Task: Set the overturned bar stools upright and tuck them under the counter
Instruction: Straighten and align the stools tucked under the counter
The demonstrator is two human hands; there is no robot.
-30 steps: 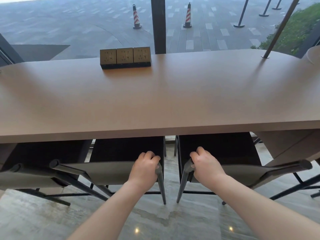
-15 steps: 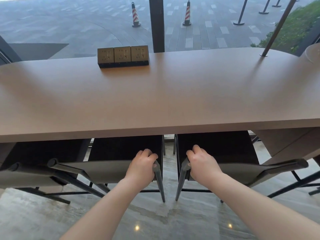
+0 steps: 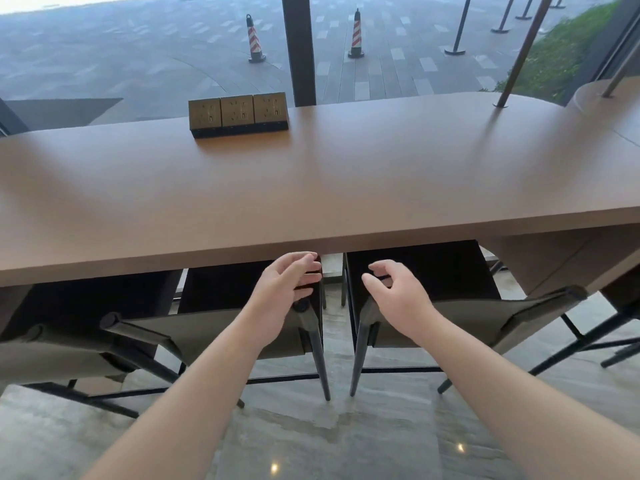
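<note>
Two bar stools stand upright side by side at the near edge of the counter [image 3: 346, 188], their dark seats pushed under it and their grey backrests facing the camera. The left hand [image 3: 282, 289] hovers over the right end of the left stool [image 3: 221, 327] backrest, fingers [image 3: 308, 278] loosely curled and slightly apart, holding nothing; the stool's top corner post shows just below the palm, and whether skin touches it cannot be told. The right hand [image 3: 398, 292] hangs above the left end of the right stool [image 3: 460, 320] backrest, fingers [image 3: 379, 268] bent and relaxed with the thumb spread out to the left, gripping nothing; the backrest's top rail lies beneath the heel of the hand. A third stool [image 3: 52, 351] stands at the counter's left end, also tucked in. Near the far edge of the counter sits a block of three sockets [image 3: 239, 114], and a thin metal pole [image 3: 519, 53] rises from the far right part of the top.
</note>
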